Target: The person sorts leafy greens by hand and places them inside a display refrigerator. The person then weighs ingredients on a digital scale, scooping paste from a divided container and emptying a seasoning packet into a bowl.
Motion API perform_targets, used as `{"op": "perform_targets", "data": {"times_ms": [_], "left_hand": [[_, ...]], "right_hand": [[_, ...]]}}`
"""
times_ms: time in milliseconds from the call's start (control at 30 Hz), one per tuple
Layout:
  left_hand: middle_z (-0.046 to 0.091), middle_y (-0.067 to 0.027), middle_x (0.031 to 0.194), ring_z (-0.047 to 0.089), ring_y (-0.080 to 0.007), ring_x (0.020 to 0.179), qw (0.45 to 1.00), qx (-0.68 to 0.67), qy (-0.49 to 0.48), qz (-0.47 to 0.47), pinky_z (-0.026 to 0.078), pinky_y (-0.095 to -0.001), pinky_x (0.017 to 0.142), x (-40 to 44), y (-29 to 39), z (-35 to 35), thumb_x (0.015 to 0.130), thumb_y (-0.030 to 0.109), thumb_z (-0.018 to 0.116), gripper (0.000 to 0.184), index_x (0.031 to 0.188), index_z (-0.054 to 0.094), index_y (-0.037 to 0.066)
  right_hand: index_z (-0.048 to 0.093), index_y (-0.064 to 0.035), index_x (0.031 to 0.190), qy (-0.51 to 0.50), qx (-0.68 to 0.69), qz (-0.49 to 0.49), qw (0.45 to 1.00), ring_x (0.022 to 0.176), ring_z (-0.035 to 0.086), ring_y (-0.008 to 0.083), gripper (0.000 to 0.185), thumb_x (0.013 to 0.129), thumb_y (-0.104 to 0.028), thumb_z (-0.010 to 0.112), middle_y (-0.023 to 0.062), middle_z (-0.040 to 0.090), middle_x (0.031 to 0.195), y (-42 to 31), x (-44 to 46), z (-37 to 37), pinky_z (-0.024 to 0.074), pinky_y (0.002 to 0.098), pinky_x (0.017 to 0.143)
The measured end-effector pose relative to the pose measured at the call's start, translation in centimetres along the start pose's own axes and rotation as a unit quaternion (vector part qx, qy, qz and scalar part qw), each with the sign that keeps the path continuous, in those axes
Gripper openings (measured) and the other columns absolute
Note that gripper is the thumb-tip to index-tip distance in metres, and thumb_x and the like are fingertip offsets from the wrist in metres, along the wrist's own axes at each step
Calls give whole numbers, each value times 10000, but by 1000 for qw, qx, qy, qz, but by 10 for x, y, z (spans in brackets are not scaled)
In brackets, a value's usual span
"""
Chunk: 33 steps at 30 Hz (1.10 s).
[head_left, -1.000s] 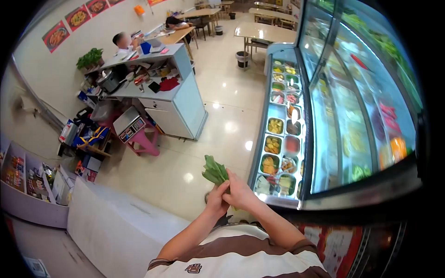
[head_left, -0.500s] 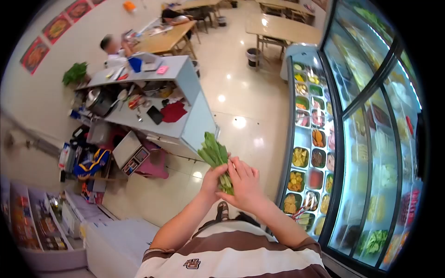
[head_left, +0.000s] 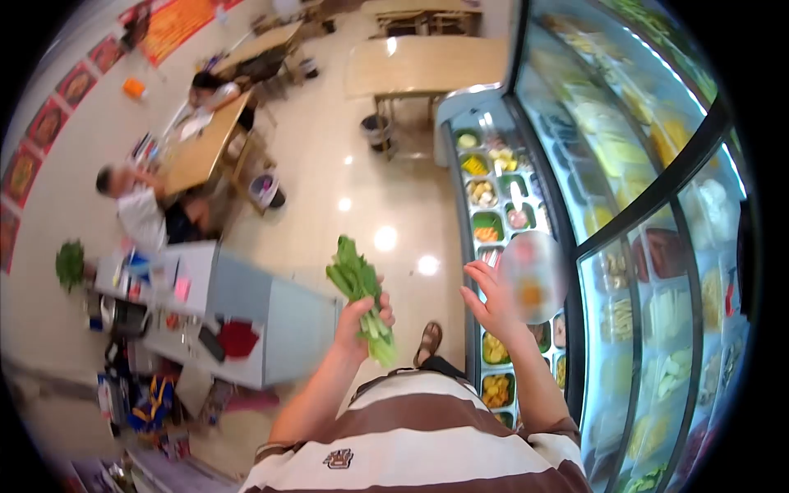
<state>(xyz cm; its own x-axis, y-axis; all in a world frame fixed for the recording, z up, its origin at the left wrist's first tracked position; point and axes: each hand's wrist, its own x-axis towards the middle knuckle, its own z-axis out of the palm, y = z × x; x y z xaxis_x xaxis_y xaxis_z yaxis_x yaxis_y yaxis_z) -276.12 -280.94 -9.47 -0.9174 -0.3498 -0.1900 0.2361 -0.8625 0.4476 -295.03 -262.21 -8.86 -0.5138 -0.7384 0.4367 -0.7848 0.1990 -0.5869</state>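
Observation:
A bunch of leafy green vegetable is gripped in my left hand, in front of my body. The leaves point up and away, and the pale stalks stick out below my fingers. My right hand is raised to the right with its fingers apart and nothing in them. It is over the near side of a cold counter set with several metal trays of food. Just beyond its fingers is a blurred, pale oval patch that I cannot make out.
Tall glass-fronted fridge shelves rise on the right. To the left is a grey service counter with a red cloth and a phone-like dark object. Further off are wooden tables, a bin and two seated people.
My right hand has let go of the greens and moved right, over the food trays. My left hand still holds the bunch. The view has turned and shifted forward towards the tables.

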Motion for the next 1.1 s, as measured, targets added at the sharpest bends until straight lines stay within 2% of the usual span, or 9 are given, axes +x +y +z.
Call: {"op": "perform_targets", "data": {"times_ms": [200,333,433,667,800,900,1000,1033,1100], "left_hand": [[513,-59,885,489,-143,680,999,1,-18,-32,425,-291,625,145,18,32,804,157,573,490,1260,402,101],[527,-42,859,503,-130,649,995,-19,-19,-96,435,-285,606,241,27,42,796,172,590,483,1246,424,121],[505,-48,855,487,-131,655,990,-27,-31,-139,416,-282,604,323,33,46,794,162,582,485,1247,415,117],[527,-67,865,486,-154,649,979,-15,-58,-195,411,-295,600,548,53,59,762,147,617,507,1229,425,108],[513,-58,846,477,-146,631,981,-13,-17,-194,414,-294,593,639,70,76,750,152,624,498,1213,443,115],[512,-63,847,481,-156,636,981,-16,-14,-193,418,-307,598,685,77,71,766,153,608,485,1219,439,126],[511,-62,851,484,-157,642,981,-33,13,-191,422,-311,601,712,81,70,778,158,600,474,1222,438,126],[510,-61,853,486,-155,646,981,-29,11,-191,424,-306,600,718,82,72,788,172,595,474,1230,431,123],[509,-60,856,486,-152,650,982,-30,2,-187,423,-298,597,730,82,76,794,178,591,477,1237,424,120]], "right_hand": [[577,-56,1040,36,-186,-7,982,999,546,244,273,804,-190,601,88,575,1071,136,129,-60,391,387,827],[582,-60,997,84,-281,8,956,938,562,231,265,761,-172,623,71,586,1027,211,201,-103,396,367,792],[582,-58,997,108,-334,0,936,960,553,212,264,758,-163,625,60,581,1031,278,263,-126,396,362,805],[550,-57,817,144,-443,-80,881,978,547,221,122,714,-114,579,74,571,963,421,499,-170,409,349,803],[594,-29,867,100,-490,-84,862,1075,516,236,165,728,-84,525,108,585,1048,496,627,-190,399,362,896],[615,-13,939,115,-543,-88,827,1131,487,232,233,764,-109,497,115,567,1134,544,688,-197,362,369,962],[632,-13,1014,29,-601,-17,798,1203,428,225,301,803,-153,470,112,549,1190,574,713,-199,297,372,1024],[652,-24,980,29,-620,1,784,1191,430,227,288,790,-154,480,97,557,1179,578,718,-195,306,372,1013],[686,-62,919,-23,-597,52,800,1157,433,215,260,785,-169,490,89,581,1107,565,726,-197,306,368,994]]}}
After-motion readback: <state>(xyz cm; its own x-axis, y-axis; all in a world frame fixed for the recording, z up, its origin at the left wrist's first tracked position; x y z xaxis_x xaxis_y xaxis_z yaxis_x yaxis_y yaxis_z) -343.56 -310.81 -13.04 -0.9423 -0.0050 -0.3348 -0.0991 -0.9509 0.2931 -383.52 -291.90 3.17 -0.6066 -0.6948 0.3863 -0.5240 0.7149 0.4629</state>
